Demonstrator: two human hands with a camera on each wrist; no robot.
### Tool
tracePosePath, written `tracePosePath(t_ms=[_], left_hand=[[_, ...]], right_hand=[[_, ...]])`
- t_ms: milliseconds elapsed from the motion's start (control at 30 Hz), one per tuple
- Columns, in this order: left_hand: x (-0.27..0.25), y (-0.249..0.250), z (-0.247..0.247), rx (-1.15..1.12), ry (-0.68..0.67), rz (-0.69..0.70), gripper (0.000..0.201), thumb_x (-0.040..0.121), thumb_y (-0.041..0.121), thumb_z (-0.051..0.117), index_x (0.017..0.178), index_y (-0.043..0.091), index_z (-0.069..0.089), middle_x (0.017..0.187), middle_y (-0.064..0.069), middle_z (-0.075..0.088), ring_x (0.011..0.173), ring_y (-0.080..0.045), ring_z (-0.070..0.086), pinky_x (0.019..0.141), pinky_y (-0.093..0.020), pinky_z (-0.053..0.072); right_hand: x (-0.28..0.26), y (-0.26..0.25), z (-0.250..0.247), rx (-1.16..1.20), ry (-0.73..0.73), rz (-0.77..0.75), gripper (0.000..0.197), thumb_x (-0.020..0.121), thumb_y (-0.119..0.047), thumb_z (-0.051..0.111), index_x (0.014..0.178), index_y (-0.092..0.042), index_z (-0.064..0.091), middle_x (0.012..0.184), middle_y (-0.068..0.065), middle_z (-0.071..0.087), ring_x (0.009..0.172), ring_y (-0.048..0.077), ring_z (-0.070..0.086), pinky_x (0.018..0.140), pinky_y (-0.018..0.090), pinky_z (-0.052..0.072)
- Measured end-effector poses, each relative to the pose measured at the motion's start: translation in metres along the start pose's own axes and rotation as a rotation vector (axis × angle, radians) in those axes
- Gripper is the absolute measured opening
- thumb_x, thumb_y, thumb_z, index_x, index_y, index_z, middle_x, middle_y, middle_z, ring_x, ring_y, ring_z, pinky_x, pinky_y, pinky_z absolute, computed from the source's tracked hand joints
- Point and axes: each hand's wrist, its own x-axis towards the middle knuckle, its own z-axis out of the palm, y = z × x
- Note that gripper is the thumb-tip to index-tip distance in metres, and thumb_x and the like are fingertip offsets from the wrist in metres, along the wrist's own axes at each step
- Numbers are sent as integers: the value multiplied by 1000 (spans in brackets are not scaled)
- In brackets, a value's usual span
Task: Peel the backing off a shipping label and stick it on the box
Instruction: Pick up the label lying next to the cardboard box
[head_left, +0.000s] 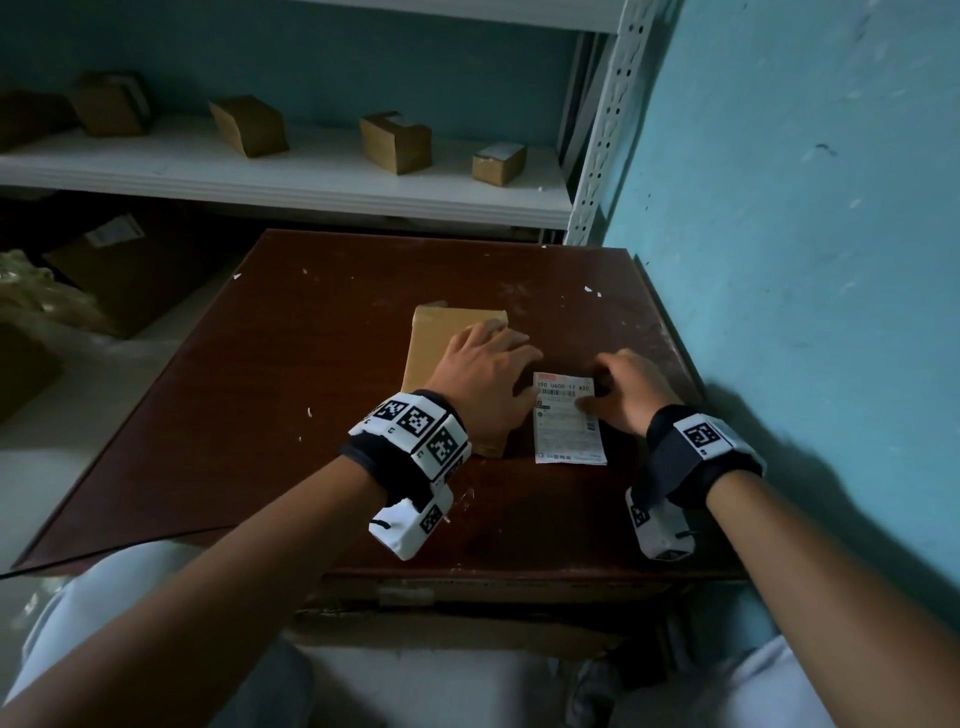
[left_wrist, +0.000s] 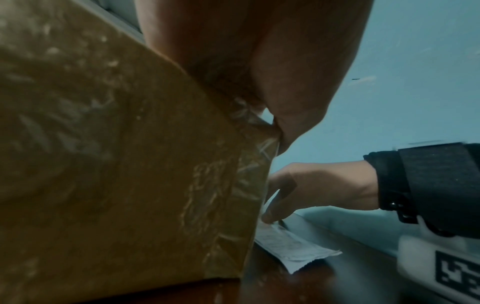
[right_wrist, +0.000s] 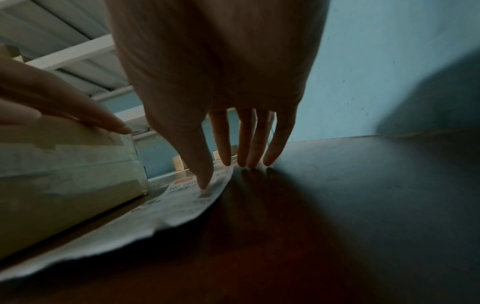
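Note:
A flat brown cardboard box (head_left: 436, 338) lies on the dark wooden table (head_left: 311, 389). My left hand (head_left: 485, 371) rests flat on top of the box, fingers spread; the left wrist view shows the box's taped side (left_wrist: 116, 164) under my palm. Right of the box, a white printed shipping label (head_left: 569, 431) lies face up on the table. My right hand (head_left: 610, 392) is on the label's right edge. In the right wrist view its thumb (right_wrist: 203, 176) presses the label (right_wrist: 155, 216), and the straight fingers touch the table just past the label's far edge.
A blue wall (head_left: 805, 260) stands close along the table's right side. Behind the table, a white shelf (head_left: 311, 176) carries several small cardboard boxes (head_left: 396, 141). Larger boxes (head_left: 119, 270) sit low at the left. My knees are below the table's near edge.

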Motion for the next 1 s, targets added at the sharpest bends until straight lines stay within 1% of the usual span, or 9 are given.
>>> tracePosePath(t_ms=[233,367,467,533,667,767,867,933,1000], left_hand=[[0,0,-2,-13,-3,-6,50,95,44,47,142,26,43,154,4,32,147,-21,12,118,-44,9],[0,0,-2,-10,-1,-10,50,95,45,47,141,26,43,154,4,33,147,-21,12,118,-44,8],[0,0,-1,-10,1,-9,49,95,45,46,140,26,44,154,4,33,147,-21,12,118,-44,8],[0,0,-1,-9,2,-8,49,95,45,46,140,26,45,154,3,33,147,-21,12,118,-44,8],[0,0,-1,-10,7,-2,48,95,45,46,139,25,46,153,3,34,147,-22,13,118,-43,8],[0,-1,0,-7,16,1,47,94,44,48,138,26,47,152,3,36,146,-22,14,118,-44,9],[1,-1,0,-15,25,1,48,93,44,50,138,25,47,150,3,39,145,-23,17,118,-45,11],[2,-2,1,-44,51,2,48,92,43,53,136,24,49,145,2,44,142,-22,24,117,-45,17],[4,-3,1,-123,112,9,43,90,39,58,131,23,54,137,3,51,136,-22,34,113,-45,28]], right_hand=[[2,0,1,7,22,28,35,80,-32,76,108,-19,59,117,3,55,102,21,57,86,34,49],[1,-1,-1,8,63,22,27,80,-26,76,99,-22,59,113,2,62,99,21,61,84,34,52],[-1,-2,-1,35,83,20,20,81,-22,75,93,-25,59,104,-1,68,90,20,64,81,36,56],[-2,-2,-3,46,96,11,15,82,-20,73,88,-26,60,98,-2,70,86,19,65,78,35,57],[-3,-4,-10,102,113,-23,21,82,-16,71,73,-29,57,82,-5,68,80,18,66,74,33,56],[-5,-9,-18,177,123,-52,16,83,-14,71,79,-25,61,79,-9,64,78,12,64,69,27,51],[-9,-15,-30,218,202,-84,9,84,-14,70,81,-21,64,76,-10,64,71,3,60,60,19,46],[-15,-18,-38,244,258,-101,9,84,-13,69,81,-20,65,77,-8,66,71,2,60,59,17,46],[-22,-21,-46,272,289,-120,7,84,-11,68,84,-18,66,80,-6,67,74,3,61,60,15,47]])
